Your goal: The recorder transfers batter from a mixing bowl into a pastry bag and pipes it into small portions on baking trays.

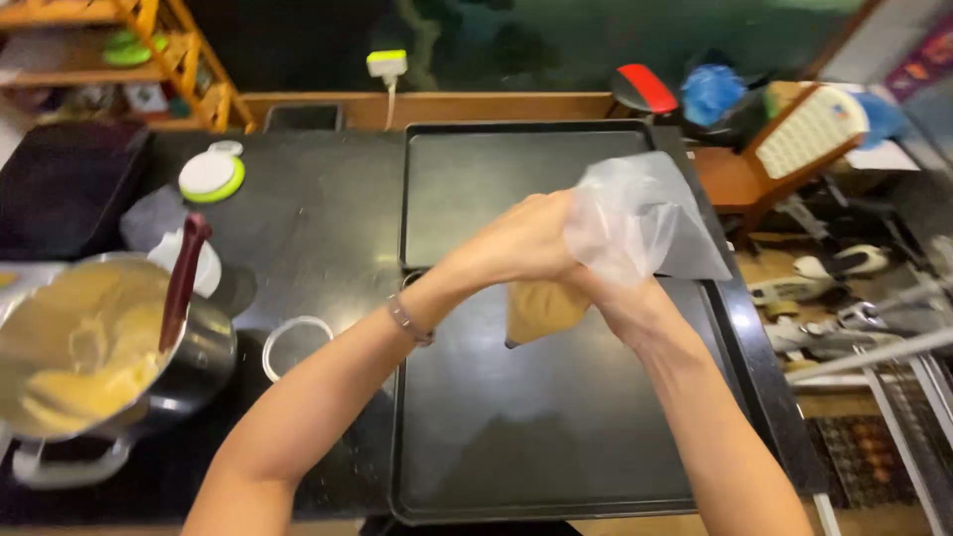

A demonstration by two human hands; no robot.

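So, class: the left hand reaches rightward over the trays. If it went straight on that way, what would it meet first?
The left hand already touches the piping bag it grips, so that comes first. Beyond it would probably be the right hand, though depth is hard to judge.

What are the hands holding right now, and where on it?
Both hands grip a clear piping bag at its gathered middle, above the batter-filled lower part.

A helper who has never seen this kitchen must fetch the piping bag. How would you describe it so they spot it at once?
Find the two black baking trays on the dark counter. Above the nearer one, the left hand and right hand hold the piping bag. It is clear plastic, tan batter at its pointed bottom, empty top crumpled upward; the other batter sits in a steel bowl.
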